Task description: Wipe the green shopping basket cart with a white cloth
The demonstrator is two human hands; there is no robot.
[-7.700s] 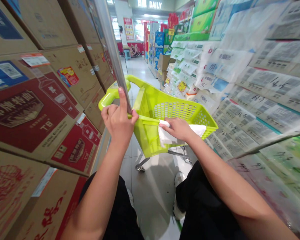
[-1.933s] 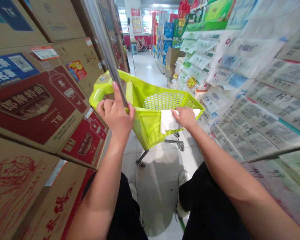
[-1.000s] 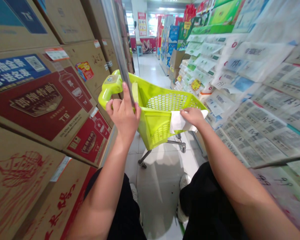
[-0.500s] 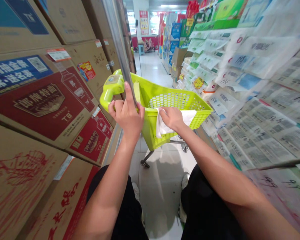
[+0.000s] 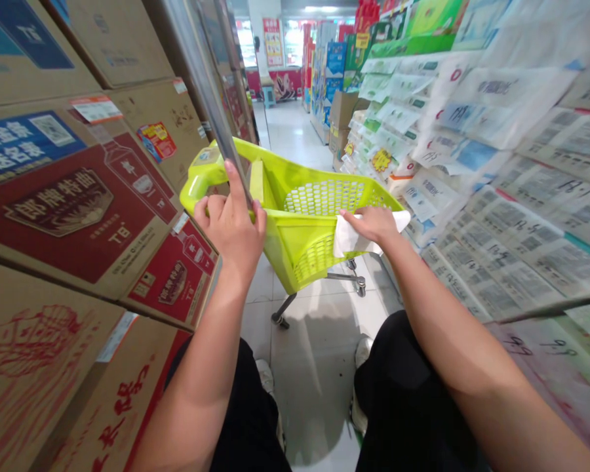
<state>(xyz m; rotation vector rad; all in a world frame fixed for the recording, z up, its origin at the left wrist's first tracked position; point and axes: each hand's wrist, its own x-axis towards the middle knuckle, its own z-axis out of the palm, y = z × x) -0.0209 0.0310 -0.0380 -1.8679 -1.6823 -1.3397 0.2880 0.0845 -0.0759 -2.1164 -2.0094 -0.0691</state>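
Note:
A lime-green plastic shopping cart (image 5: 319, 176) on wheels stands before me, with perforated sides and a chunky handle at its left end. From its near left corner a metal pole (image 5: 210, 95) rises, leaning left. My left hand (image 5: 233, 229) is closed around the pole's lower end, index finger stretched up along it and thumb on the other side. My right hand (image 5: 373, 224) presses a white cloth (image 5: 348, 239) over the near rim of the basket, towards its far end. Part of the cloth hangs down the outer side; fingers beneath the palm are partly hidden.
Stacked cardboard cartons (image 5: 69, 203) line the left side closely. On the right, packs of tissue paper (image 5: 501, 236) are piled up with handwritten prices. A tiled floor (image 5: 295, 367) runs down the aisle between them, and an open brown box (image 5: 345, 118) stands farther along.
My right hand has slid the cloth along the rim, to the right and towards the far end. The left hand keeps its hold on the pole; the view has shifted slightly.

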